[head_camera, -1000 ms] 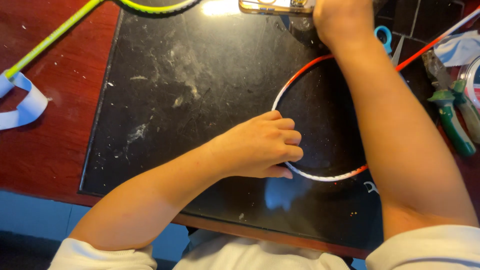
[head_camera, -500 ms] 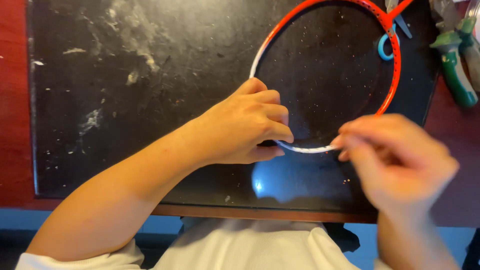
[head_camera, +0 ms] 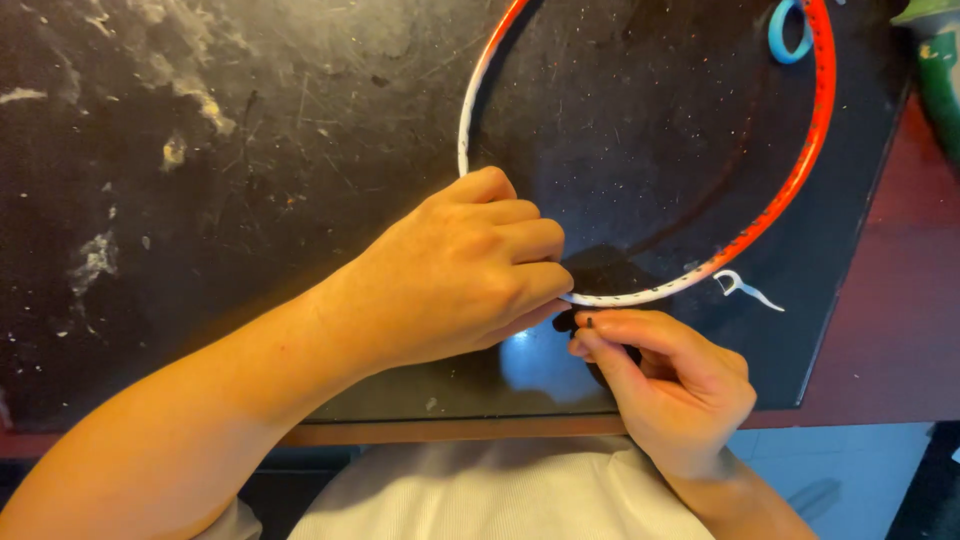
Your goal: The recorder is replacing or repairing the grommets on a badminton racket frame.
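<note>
While the left hand (head_camera: 455, 275) presses down on the lower-left rim of an unstrung racket frame (head_camera: 790, 190), its fingers curled together over the white part of the hoop, the right hand (head_camera: 670, 385) pinches a tiny dark piece (head_camera: 588, 323), perhaps a grommet, between thumb and forefinger just beneath the rim. The orange-and-white frame lies flat on a scratched black mat (head_camera: 250, 200) covering the red-brown worktop (head_camera: 880, 350). A blue ring-shaped handle (head_camera: 785, 30) lies inside the hoop, a small white scrap (head_camera: 745, 290) rests just outside it, and a green tool (head_camera: 940, 70) stands at the right edge.

To my eye, the small piece could slip from the right grip and vanish against the dark mat, since it is tiny and nearly the same colour. If the left hand eases its pressure, the frame could slide or pivot.

Compared with half a second ago, the right hand has come in close under the rim, and the view has moved nearer.
</note>
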